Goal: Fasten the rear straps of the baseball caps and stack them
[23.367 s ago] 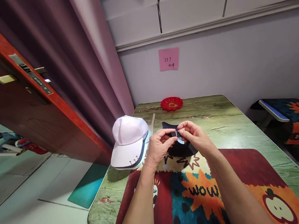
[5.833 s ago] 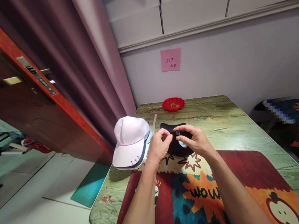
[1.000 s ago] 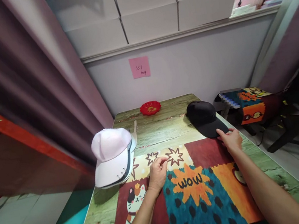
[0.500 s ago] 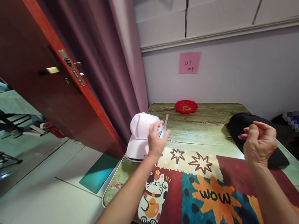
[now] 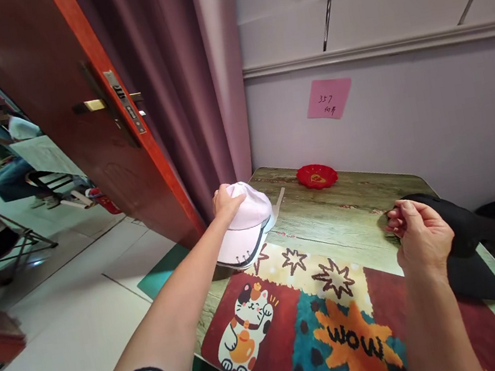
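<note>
A pale pink cap (image 5: 251, 207) with a dark-edged brim is at the back left of the table, its brim towards me. My left hand (image 5: 227, 203) grips the cap's crown from its left side. At the right, a black cap (image 5: 474, 274) lies partly behind my right hand (image 5: 421, 232). The fingers of my right hand are curled closed and touch or overlap the black cap's left edge; what they hold, if anything, is hidden.
A red scalloped dish (image 5: 317, 176) sits at the table's back, beside a thin pale strip (image 5: 279, 202). A patterned mat (image 5: 296, 335) covers the front. An open door (image 5: 125, 136) and curtain stand left. Beyond the door sits a person (image 5: 8, 149).
My left hand has moved from the pink cap's right side to its left and taken hold of the crown. The cap has turned. My right hand has closed further at the black cap.
</note>
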{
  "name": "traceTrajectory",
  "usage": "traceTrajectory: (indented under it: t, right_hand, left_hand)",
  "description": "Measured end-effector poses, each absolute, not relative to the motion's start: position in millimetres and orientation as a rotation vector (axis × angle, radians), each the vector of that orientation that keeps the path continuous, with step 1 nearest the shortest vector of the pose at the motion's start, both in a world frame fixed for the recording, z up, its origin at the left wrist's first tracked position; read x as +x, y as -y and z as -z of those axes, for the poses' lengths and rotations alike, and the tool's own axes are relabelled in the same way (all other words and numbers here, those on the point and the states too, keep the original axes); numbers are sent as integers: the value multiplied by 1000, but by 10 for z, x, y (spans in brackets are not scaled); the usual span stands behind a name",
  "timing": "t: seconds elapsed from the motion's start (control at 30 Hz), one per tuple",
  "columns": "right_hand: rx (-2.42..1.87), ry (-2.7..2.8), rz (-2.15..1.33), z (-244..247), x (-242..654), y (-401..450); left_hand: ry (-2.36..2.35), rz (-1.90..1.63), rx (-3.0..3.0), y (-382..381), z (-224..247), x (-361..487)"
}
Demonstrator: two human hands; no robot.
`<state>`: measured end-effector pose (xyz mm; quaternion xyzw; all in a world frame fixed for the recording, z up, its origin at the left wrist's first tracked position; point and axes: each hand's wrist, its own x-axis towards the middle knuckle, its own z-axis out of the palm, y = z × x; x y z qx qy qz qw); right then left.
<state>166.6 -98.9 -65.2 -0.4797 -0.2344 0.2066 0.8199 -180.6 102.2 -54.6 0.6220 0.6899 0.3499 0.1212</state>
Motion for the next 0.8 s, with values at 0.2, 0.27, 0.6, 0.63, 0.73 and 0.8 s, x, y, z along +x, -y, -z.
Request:
traceTrajectory:
  t: [0.2,0.27,0.6,0.63,0.73,0.8]
  right_hand:
    - [-964,499,-584,603,1642,1001]
    - [-931,504,-678,579,1584,1002]
    - [-975,754,-1146,563,1148,1010]
    - [-994,780,-1155,577,1139,1010]
    - [-1024,809,-1142,598,1157,1010]
    - [-1026,795,-1132,593,1185,1009]
  left_hand:
    - [-1911,-1331,1833,-845,410,-1887]
    - [-1848,-1396,1863,-748,309,-1891]
    - [-1841,-1437,2072,-591,4,-1746]
    - [-1859,-1416,2053,-629,75,-1753]
    - [-1922,-1334,2016,-762,310,-1784]
    - [-1949,-1261,2021,-843,406,-1800]
